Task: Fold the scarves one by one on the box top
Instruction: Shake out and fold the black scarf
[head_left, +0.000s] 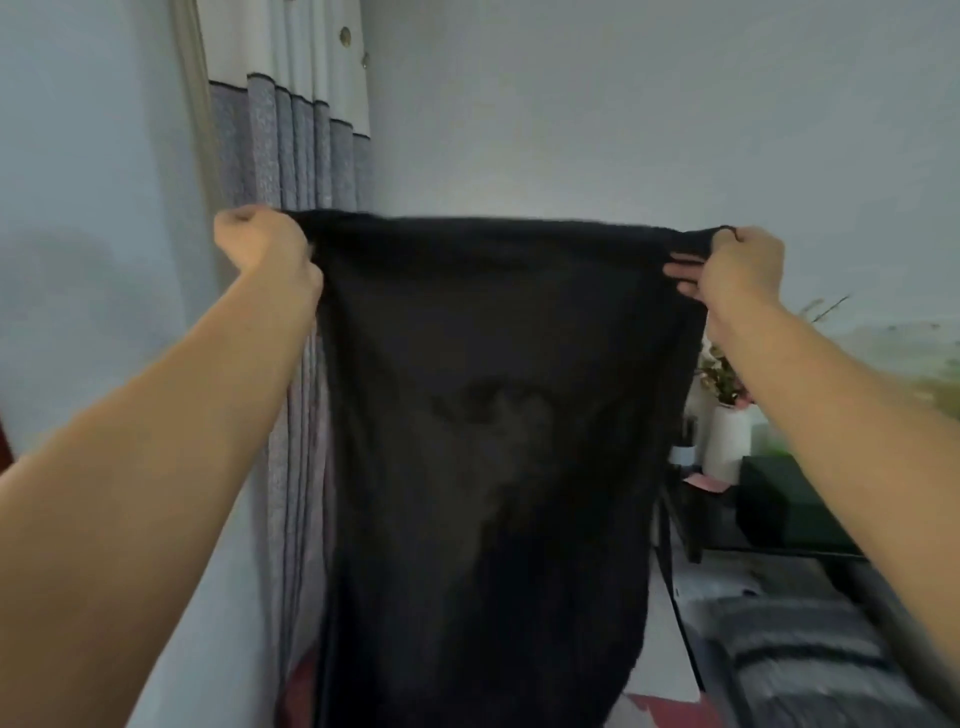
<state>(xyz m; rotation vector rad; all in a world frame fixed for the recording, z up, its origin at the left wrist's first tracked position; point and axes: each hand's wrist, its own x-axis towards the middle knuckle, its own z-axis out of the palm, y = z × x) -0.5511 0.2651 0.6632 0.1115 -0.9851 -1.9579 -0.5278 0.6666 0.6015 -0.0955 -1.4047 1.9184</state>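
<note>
The black scarf (483, 415) is up in the air, held out at arm's length. The left hand (262, 244) has one top corner bunched in a curled fist, and the right hand (743, 270) pinches the other, fingers wrapped round the cloth. Its top edge is stretched nearly level between the two grips, and from there the long axis drops straight down, the lower end passing out of view. Both hands look about equally high and forward, so neither seems nearer. The box top must lie somewhere below the grips, hidden behind the cloth; I'd guess it gets lowered flat next.
</note>
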